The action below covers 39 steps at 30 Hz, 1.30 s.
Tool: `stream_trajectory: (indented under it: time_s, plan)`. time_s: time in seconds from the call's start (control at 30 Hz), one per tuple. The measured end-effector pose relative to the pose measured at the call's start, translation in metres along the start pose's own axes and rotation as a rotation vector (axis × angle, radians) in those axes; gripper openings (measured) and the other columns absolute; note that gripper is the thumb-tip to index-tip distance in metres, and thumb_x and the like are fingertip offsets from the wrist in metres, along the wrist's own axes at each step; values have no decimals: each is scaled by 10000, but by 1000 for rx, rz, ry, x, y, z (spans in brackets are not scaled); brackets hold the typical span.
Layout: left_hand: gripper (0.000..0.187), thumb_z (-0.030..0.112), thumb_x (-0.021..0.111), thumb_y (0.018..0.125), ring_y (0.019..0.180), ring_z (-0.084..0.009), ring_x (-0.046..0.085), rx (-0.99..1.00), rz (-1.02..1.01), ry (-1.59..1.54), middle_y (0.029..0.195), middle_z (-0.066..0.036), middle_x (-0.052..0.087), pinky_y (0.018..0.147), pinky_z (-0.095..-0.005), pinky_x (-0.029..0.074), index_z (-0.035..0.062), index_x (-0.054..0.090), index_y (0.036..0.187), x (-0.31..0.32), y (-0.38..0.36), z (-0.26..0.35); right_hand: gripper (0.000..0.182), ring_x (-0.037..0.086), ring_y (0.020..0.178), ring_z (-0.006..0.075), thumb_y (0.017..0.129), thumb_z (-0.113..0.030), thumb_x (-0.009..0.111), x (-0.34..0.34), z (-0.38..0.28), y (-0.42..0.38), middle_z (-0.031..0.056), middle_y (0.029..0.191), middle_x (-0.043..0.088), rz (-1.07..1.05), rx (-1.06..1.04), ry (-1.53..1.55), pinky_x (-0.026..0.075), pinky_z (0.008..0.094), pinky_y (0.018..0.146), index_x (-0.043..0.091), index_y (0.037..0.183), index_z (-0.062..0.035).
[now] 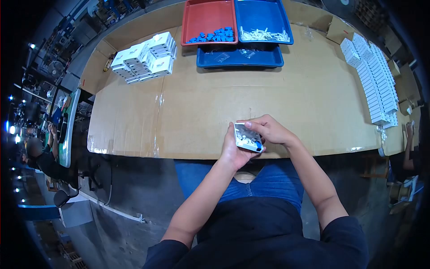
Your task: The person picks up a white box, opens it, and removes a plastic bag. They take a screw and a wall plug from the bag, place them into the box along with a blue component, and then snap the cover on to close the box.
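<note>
A small white box with white pieces and a blue piece in it is held between both hands, just above the table's front edge. My left hand is wrapped round its left side and underside. My right hand grips it from the right, with the thumb on its upper part and fingers at the right side. The box is tilted, and its top looks shiny, like clear film or a lid. Fingers hide parts of its edges.
A red tray holds blue pieces, a blue tray white sticks. Below them, another blue tray holds clear bags. White boxes are stacked back left; long rows of white boxes stand right. A person is far left.
</note>
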<state>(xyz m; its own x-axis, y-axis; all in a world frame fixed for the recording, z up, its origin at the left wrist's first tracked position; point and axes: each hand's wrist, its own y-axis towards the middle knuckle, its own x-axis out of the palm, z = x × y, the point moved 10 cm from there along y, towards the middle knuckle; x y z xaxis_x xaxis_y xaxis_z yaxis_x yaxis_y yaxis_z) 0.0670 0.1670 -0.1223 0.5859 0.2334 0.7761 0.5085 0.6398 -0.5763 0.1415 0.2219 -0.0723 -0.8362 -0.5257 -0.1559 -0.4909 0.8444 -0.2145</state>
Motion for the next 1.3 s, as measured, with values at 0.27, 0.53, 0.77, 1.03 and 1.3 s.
stream_trajectory:
  time_s: [0.27, 0.53, 0.77, 1.03, 1.3]
  plan:
    - [765, 725, 234, 1043, 1181, -351, 613, 18, 28, 95, 1344, -165, 585, 947, -626, 539, 127, 477, 1454, -1, 0, -1, 403, 633, 1080, 129, 1083, -272, 579, 4, 6, -10, 109, 1244, 731, 12, -27, 152, 506, 297, 979, 651, 1388, -18]
    - [752, 724, 211, 1048, 1178, -315, 623, 38, 15, 161, 1338, -131, 590, 946, -598, 543, 153, 466, 1467, -1, 0, -3, 394, 620, 1202, 187, 1072, -235, 586, 6, 3, -11, 153, 1372, 674, 15, -83, 142, 471, 321, 1058, 647, 1386, -6]
    - [739, 733, 241, 1044, 1160, -262, 616, 27, 1, 90, 1295, -107, 606, 984, -527, 498, 161, 494, 1437, -6, 6, 0, 446, 596, 1293, 249, 1047, -281, 617, 7, 4, -16, 179, 1431, 628, 101, -195, 165, 445, 353, 1104, 637, 1398, -7]
    - [700, 714, 307, 1048, 1217, -287, 620, 25, 28, 123, 1335, -106, 602, 999, -556, 515, 167, 499, 1441, -4, 3, 3, 506, 560, 1364, 309, 1023, -327, 640, 5, -5, -22, 217, 1463, 597, 138, -271, 61, 406, 383, 1150, 622, 1410, -2]
    - [654, 699, 350, 1050, 1178, -276, 634, 6, 55, 94, 1308, -106, 605, 972, -530, 531, 166, 522, 1388, 0, -1, 3, 478, 554, 1386, 332, 993, -232, 663, 6, -5, -26, 221, 1478, 586, 180, -315, -95, 409, 399, 1158, 618, 1411, -6]
